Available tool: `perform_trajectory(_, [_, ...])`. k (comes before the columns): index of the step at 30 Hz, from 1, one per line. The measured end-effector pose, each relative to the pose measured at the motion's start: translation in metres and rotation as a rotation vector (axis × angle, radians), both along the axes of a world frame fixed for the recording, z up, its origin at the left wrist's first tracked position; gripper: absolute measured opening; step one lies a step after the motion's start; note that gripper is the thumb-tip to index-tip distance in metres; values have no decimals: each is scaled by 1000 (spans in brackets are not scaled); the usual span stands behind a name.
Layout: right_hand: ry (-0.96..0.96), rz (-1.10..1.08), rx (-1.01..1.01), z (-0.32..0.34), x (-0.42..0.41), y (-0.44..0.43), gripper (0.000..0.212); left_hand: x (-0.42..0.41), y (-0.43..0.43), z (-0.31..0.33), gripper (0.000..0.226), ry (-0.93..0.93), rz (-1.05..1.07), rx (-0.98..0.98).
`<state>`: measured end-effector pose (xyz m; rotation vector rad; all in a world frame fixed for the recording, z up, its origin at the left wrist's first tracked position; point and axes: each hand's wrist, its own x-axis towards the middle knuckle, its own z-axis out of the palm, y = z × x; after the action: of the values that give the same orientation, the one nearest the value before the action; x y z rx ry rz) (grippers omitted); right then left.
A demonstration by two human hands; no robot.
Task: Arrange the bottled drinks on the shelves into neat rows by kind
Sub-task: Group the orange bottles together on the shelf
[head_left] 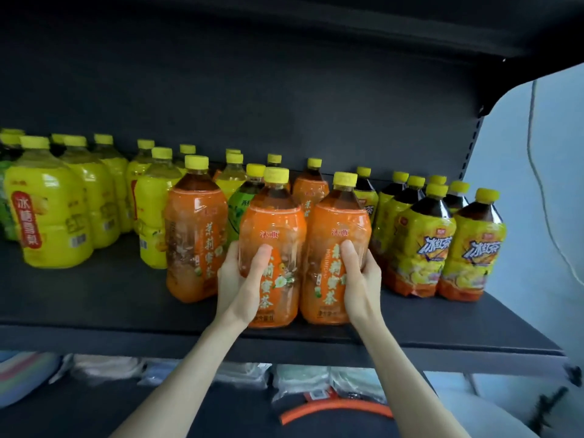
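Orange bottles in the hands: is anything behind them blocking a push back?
Yes. A green bottle stands just behind the left orange bottle, in the left hand. Behind the right orange bottle, in the right hand, stands a rear orange bottle, same kind.

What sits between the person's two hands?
Two upright orange-label bottles, side by side: left bottle in the left hand, right bottle in the right hand. Head view shows it.

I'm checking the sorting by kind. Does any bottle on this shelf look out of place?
Yes: one green-labelled plastic bottle stands among the orange-labelled plastic bottles, just behind the one the left hand grips, so it breaks that group.
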<state>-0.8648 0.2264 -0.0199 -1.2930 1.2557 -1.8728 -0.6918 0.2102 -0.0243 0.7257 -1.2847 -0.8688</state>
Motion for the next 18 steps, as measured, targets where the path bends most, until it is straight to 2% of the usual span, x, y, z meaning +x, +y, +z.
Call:
perform_trajectory(2, [23, 23, 21, -2, -4, -9, 45, -1, -6, -2, 53, -6, -8, 5])
perform_trajectory(7, [51, 88, 78, -1, -10, -34, 66, -2, -16, -1, 55, -41, -10, 26])
perform_trajectory(13, [157, 5, 165, -6, -14, -77, 56, -1, -20, -3, 56, -71, 36, 41])
perform_trajectory(16, [196, -19, 185, -5, -13, -94, 93, 0, -22, -9, 63, -100, 105, 17])
perform_trajectory(18, [193, -14, 176, 2, -7, -95, 104, 0, -23, -11, 60, -118, 136, 3])
